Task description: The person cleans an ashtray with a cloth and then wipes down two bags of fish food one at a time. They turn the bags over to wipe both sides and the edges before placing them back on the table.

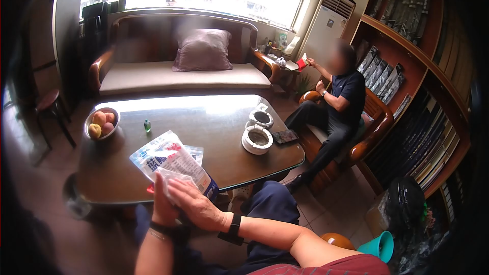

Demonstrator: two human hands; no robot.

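My left hand (162, 201) and my right hand (196, 202) are pressed together palm to palm over the near edge of the table. Between them is a crumpled clear plastic bag (175, 174), its upper part showing above the fingers. The fingers of both hands are stretched out, the right ones lying across towards the left. Just beyond the hands, a white and blue printed pouch (170, 155) with red marks lies on the table, partly covered by them. A smaller packet (195, 154) shows from under its right side.
On the brown table (219, 173) are a fruit bowl (118, 122), a small green bottle (147, 126), a white round ashtray (257, 139) and a phone (285, 136). A person (342, 91) sits at the right, holding something red. A sofa (153, 78) stands behind.
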